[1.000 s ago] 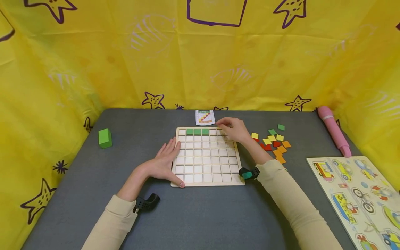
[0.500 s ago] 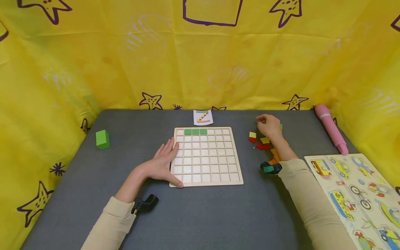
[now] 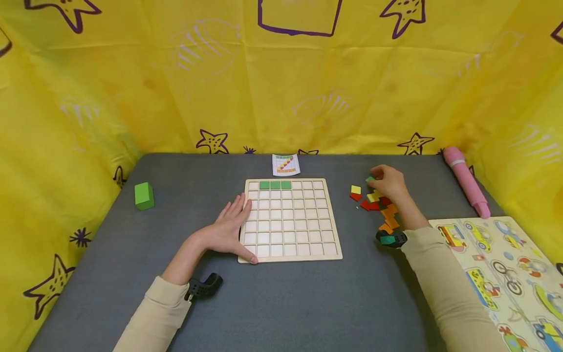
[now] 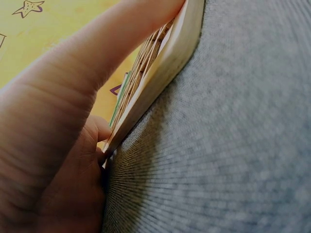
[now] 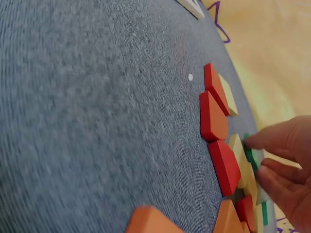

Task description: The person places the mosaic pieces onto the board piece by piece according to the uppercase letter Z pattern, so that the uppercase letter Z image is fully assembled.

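- Left hand point(image 3: 226, 233): fingers spread at grid board point(image 3: 293, 222), thumb on its near left corner;
- Right hand point(image 3: 389, 183): pinches green tile point(image 3: 370, 179) near the desk's point(image 3: 286, 303) far edge;
- Three green tiles point(image 3: 275, 185): sit in board's far row

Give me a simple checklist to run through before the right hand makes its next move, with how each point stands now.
1. Board steadied: ok. The left hand rests on the left edge of the grid board.
2. Tile in the fingers: ok. The right hand pinches a green tile.
3. Held tile lifted free of the pile: cannot tell.
4. Placed tiles in line: ok. Three green tiles sit side by side in the top row.
5. Pattern card in sight: ok. It lies behind the board.
6. Card's other colours on the board: not ok. Only green is there.
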`<state>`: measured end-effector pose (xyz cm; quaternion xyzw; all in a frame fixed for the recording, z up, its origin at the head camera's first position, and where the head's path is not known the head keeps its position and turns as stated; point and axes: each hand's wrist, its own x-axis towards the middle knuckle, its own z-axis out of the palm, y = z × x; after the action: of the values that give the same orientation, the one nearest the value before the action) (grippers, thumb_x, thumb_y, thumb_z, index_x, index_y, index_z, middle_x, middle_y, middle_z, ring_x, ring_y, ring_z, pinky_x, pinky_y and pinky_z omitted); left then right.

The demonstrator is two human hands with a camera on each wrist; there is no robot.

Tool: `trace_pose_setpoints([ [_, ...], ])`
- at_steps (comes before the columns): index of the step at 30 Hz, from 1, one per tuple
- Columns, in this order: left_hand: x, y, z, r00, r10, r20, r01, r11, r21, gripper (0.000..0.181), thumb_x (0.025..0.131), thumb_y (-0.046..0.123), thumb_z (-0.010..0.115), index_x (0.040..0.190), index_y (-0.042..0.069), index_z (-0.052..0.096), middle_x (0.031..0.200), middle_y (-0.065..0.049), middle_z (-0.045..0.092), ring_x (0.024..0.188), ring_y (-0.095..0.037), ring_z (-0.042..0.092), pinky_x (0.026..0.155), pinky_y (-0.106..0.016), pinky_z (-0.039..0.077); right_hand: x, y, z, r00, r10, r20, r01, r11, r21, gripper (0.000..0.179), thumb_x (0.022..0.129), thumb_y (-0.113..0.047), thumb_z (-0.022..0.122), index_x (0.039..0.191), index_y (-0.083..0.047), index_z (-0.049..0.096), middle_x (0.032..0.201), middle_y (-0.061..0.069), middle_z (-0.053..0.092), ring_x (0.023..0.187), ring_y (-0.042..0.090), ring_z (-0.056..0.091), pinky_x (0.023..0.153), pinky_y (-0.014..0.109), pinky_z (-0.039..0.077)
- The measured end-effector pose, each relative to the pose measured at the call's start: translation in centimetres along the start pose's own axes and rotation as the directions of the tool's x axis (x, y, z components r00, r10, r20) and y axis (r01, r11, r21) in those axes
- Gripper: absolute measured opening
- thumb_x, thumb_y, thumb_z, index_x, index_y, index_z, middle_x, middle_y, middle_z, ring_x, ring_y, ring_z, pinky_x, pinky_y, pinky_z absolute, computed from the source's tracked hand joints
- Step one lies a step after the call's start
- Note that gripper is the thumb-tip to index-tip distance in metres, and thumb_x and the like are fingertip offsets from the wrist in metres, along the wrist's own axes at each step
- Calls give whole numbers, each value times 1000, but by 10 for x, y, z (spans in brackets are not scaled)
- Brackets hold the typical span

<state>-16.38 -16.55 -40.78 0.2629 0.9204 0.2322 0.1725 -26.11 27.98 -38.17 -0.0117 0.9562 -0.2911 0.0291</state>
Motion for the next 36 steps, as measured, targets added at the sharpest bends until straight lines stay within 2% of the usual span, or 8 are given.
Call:
trace_pose_setpoints([
  [6, -1, 0, -1, 1000, 2, -1, -2, 1000, -10, 146, 58, 70, 80, 154, 0, -4, 159, -19, -19, 146, -29, -17, 116, -49, -5, 1, -6, 3, 999, -3, 32, 3, 1000, 13, 45, 93, -13, 63, 130, 10, 51, 121, 30, 55, 108, 44, 50, 87, 50, 46],
  [12, -1, 1, -2, 1000, -7, 6, 7, 1000, -1, 147, 57, 72, 79, 155, 1, -4, 159, -17, -20, 146, -28, -18, 116, -48, -5, 2, -16, 12, 1000, -20, 11, 19, 996, 88, 43, 92, -13, 65, 129, 8, 54, 120, 28, 59, 106, 41, 54, 84, 46, 48],
  [17, -2, 2, -1, 1000, -9, 6, 9, 1000, -4, 148, 56, 73, 79, 155, 2, -5, 159, -17, -20, 146, -27, -18, 116, -47, -5, 5, -41, 29, 999, -52, 16, 48, 985, 168, 38, 93, -19, 67, 125, 1, 61, 119, 22, 63, 107, 36, 57, 88, 46, 47],
  [23, -1, 2, -1, 1000, -3, 0, 3, 1000, -1, 148, 56, 75, 78, 155, 1, -5, 159, -17, -19, 146, -27, -17, 116, -48, -5, 10, -77, 54, 993, -112, 33, 103, 974, 200, 26, 89, -24, 72, 108, -7, 71, 102, 11, 67, 94, 27, 57, 78, 38, 45],
  [30, -2, 1, 0, 1000, 1, -5, -1, 1000, -8, 148, 56, 74, 78, 155, 1, -4, 159, -17, -19, 146, -27, -17, 116, -48, -5, 12, -110, 77, 965, -244, 93, 220, 951, 216, 15, 88, -18, 74, 99, -9, 73, 86, 8, 64, 80, 24, 54, 69, 34, 41],
  [36, -2, 2, -1, 1000, -1, -3, 1, 1000, -13, 147, 57, 72, 80, 155, 1, -3, 159, -19, -18, 146, -29, -17, 116, -48, -5, 13, -121, 89, 928, -349, 129, 323, 928, 186, 14, 89, -9, 70, 103, -6, 72, 94, 9, 65, 91, 25, 56, 78, 37, 45],
])
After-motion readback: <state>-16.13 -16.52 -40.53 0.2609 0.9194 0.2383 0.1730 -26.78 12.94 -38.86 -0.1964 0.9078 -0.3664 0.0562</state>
